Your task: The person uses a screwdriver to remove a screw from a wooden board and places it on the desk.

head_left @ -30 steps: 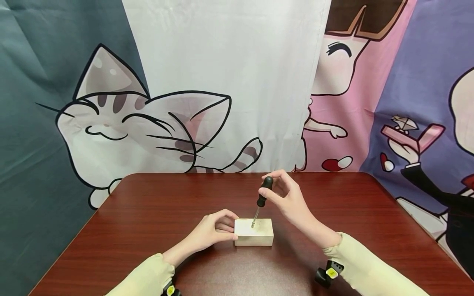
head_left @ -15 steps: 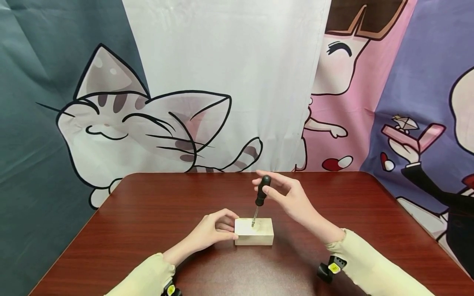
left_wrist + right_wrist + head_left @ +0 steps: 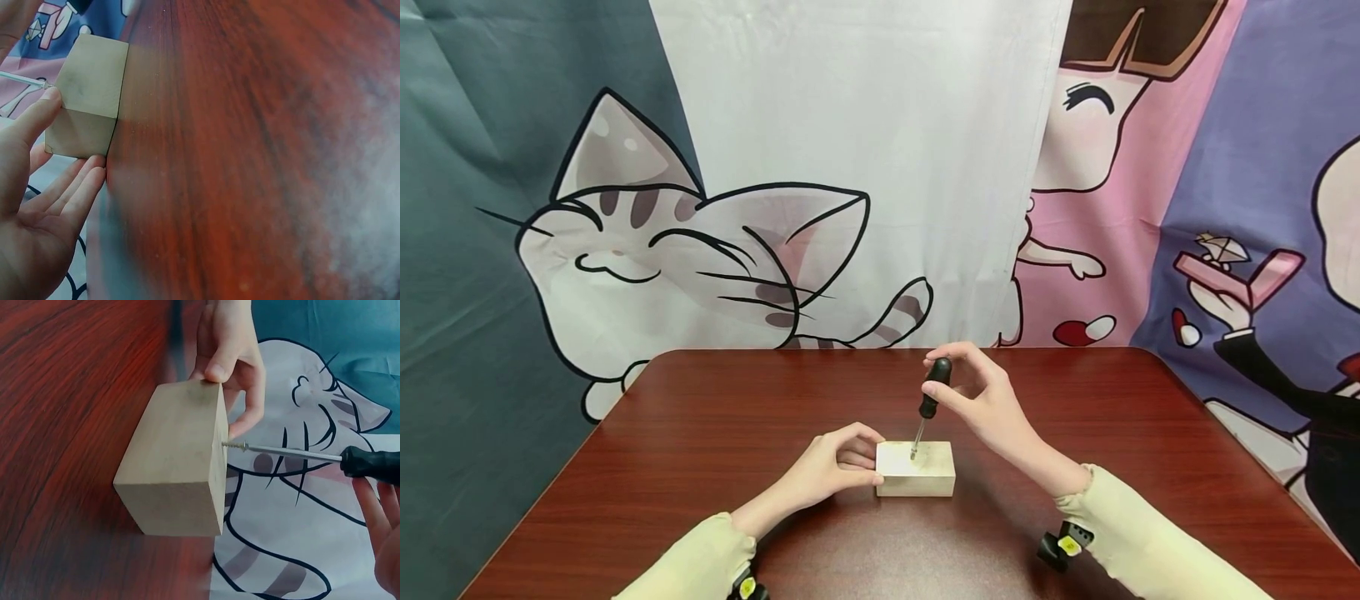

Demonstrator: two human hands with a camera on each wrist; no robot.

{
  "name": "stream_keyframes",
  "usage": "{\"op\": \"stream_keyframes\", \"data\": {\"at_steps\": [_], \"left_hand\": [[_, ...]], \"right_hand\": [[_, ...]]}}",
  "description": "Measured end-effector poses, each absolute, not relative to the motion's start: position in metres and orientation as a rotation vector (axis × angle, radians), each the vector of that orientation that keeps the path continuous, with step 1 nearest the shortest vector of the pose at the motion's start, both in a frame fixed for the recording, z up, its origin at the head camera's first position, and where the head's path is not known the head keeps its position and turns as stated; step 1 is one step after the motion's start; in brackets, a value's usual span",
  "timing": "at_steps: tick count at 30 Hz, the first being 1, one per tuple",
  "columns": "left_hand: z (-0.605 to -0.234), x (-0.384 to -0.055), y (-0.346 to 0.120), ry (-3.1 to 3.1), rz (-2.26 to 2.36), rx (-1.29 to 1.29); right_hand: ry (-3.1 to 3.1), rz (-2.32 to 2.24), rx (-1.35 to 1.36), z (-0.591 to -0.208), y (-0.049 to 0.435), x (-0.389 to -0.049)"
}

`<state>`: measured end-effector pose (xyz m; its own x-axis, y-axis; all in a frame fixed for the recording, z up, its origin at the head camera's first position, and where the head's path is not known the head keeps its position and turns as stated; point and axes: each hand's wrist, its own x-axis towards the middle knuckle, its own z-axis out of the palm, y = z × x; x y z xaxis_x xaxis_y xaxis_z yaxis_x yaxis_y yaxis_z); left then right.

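A pale wooden block (image 3: 915, 485) lies on the reddish-brown table, nearest the middle of the head view. My left hand (image 3: 829, 468) grips its left end, thumb at the near side and fingers at the far side. A brass-coloured screw (image 3: 234, 445) stands partly sunk in the block's top face, its thread showing in the right wrist view. The tip of a screwdriver (image 3: 294, 452) with a black handle meets the screw's head. My right hand (image 3: 988, 402) pinches that handle between thumb and fingers. The screwdriver leans slightly to the right in the head view.
The wooden table (image 3: 700, 417) spreads out around the block on all sides. Behind its far edge hangs a cloth backdrop (image 3: 865, 125) printed with a cartoon cat and figures. Each wrist carries a small black camera (image 3: 1063, 546).
The right hand's fingers extended half a second ago and are curled about the screwdriver handle again now. Screwdriver, block and left hand stay nearly in place.
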<state>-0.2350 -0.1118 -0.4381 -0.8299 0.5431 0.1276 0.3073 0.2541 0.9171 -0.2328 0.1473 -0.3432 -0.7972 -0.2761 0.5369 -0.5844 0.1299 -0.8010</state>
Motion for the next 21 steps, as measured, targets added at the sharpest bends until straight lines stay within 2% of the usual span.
{"op": "stream_keyframes", "data": {"at_steps": [11, 21], "left_hand": [[-0.4377, -0.2347, -0.1126, 2.321, 1.594, 0.787], [-0.4383, -0.2354, -0.1119, 2.316, 1.602, 0.787]], "right_hand": [[-2.190, 1.766, 0.840, -0.3402, 0.1510, -0.2374], [-2.171, 1.715, 1.052, -0.3403, 0.1502, -0.2378]]}}
